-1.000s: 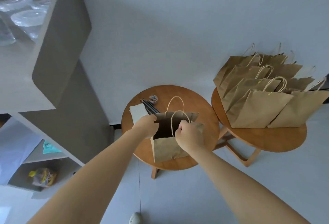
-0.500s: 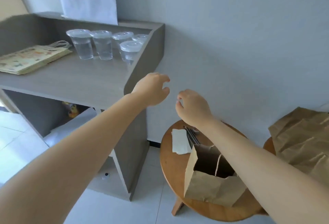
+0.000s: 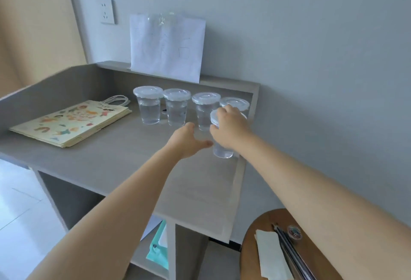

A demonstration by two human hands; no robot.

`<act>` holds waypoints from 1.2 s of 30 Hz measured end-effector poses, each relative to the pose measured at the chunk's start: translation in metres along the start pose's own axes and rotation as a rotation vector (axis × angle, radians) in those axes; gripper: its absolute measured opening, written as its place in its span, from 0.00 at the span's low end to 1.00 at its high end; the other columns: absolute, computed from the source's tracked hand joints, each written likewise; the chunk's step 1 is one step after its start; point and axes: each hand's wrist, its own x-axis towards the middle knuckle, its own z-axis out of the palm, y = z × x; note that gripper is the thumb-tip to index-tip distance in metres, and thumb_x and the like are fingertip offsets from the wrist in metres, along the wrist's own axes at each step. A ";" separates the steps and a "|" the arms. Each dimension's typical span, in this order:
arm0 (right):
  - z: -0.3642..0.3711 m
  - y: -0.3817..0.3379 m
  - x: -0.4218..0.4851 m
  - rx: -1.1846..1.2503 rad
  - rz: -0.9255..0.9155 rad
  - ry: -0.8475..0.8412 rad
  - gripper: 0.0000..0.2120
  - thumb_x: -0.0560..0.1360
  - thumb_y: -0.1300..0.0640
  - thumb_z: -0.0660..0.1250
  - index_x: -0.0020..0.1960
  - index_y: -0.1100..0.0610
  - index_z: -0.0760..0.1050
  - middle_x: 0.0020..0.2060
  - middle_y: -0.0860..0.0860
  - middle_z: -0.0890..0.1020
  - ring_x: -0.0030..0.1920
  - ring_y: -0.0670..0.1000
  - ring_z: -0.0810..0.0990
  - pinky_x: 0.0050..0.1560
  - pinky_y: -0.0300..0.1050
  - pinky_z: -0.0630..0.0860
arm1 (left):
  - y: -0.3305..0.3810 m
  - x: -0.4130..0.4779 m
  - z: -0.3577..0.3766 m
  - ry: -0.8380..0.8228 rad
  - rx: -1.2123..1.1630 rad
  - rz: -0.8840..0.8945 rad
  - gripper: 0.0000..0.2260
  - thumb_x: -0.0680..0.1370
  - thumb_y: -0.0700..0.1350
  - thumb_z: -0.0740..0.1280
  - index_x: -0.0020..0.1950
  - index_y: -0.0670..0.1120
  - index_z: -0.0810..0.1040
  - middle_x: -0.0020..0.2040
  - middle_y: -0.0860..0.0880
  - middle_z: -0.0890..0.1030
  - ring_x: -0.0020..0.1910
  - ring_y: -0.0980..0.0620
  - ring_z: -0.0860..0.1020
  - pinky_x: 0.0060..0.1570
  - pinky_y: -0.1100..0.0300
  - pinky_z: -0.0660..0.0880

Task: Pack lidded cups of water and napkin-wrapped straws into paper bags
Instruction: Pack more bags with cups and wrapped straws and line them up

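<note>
1. Right grip (image 3: 229, 128) sits over the lid and upper wall of the front cup (image 3: 222, 152), fingers curled round it. It hides most of the cup; only a lid edge and the lower body show.
2. Front cup stands upright on the grey worktop (image 3: 111, 157), close to its right side wall. Clear water shows in the visible lower part.
3. Left grip (image 3: 189, 139) is just left of the front cup, fingers straight, holding nothing. Can't tell whether a fingertip touches the cup wall.
4. Row of four lidded cups (image 3: 176, 108) stands behind the front cup, water roughly halfway up. The rightmost is mostly hidden by the right grip; only its lid shows.
5. Well left of the front cup: flat stack of printed paper bags (image 3: 71, 122).
6. Wall sheet (image 3: 166, 46) behind the front cup has faint writing, unreadable.
7. Below-right of the front cup: round wooden worktop (image 3: 251, 246), cut off by the frame edge. It carries a folded napkin (image 3: 270, 255), dark straws (image 3: 291, 253) and a small round item (image 3: 294, 232) too blurred to identify.
</note>
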 end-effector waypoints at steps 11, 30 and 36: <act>0.022 0.007 0.031 -0.162 0.102 -0.131 0.20 0.80 0.44 0.51 0.59 0.58 0.70 0.59 0.53 0.74 0.61 0.56 0.69 0.59 0.50 0.66 | 0.014 0.064 0.058 -0.163 -0.422 0.260 0.17 0.79 0.33 0.62 0.68 0.40 0.68 0.55 0.51 0.72 0.52 0.54 0.72 0.45 0.71 0.71; -0.020 -0.043 -0.071 -0.058 -0.042 -0.148 0.20 0.78 0.43 0.58 0.63 0.54 0.71 0.63 0.49 0.72 0.61 0.54 0.68 0.60 0.49 0.65 | -0.026 -0.056 0.052 -0.122 -0.717 0.109 0.31 0.52 0.56 0.75 0.52 0.46 0.75 0.46 0.49 0.82 0.46 0.53 0.81 0.41 0.59 0.76; -0.053 -0.072 -0.157 0.308 -0.019 -0.162 0.26 0.73 0.44 0.68 0.67 0.52 0.70 0.61 0.46 0.72 0.63 0.48 0.66 0.63 0.43 0.64 | -0.030 -0.164 0.025 -0.082 -0.833 0.077 0.26 0.57 0.47 0.79 0.53 0.53 0.76 0.46 0.52 0.82 0.47 0.55 0.80 0.44 0.61 0.75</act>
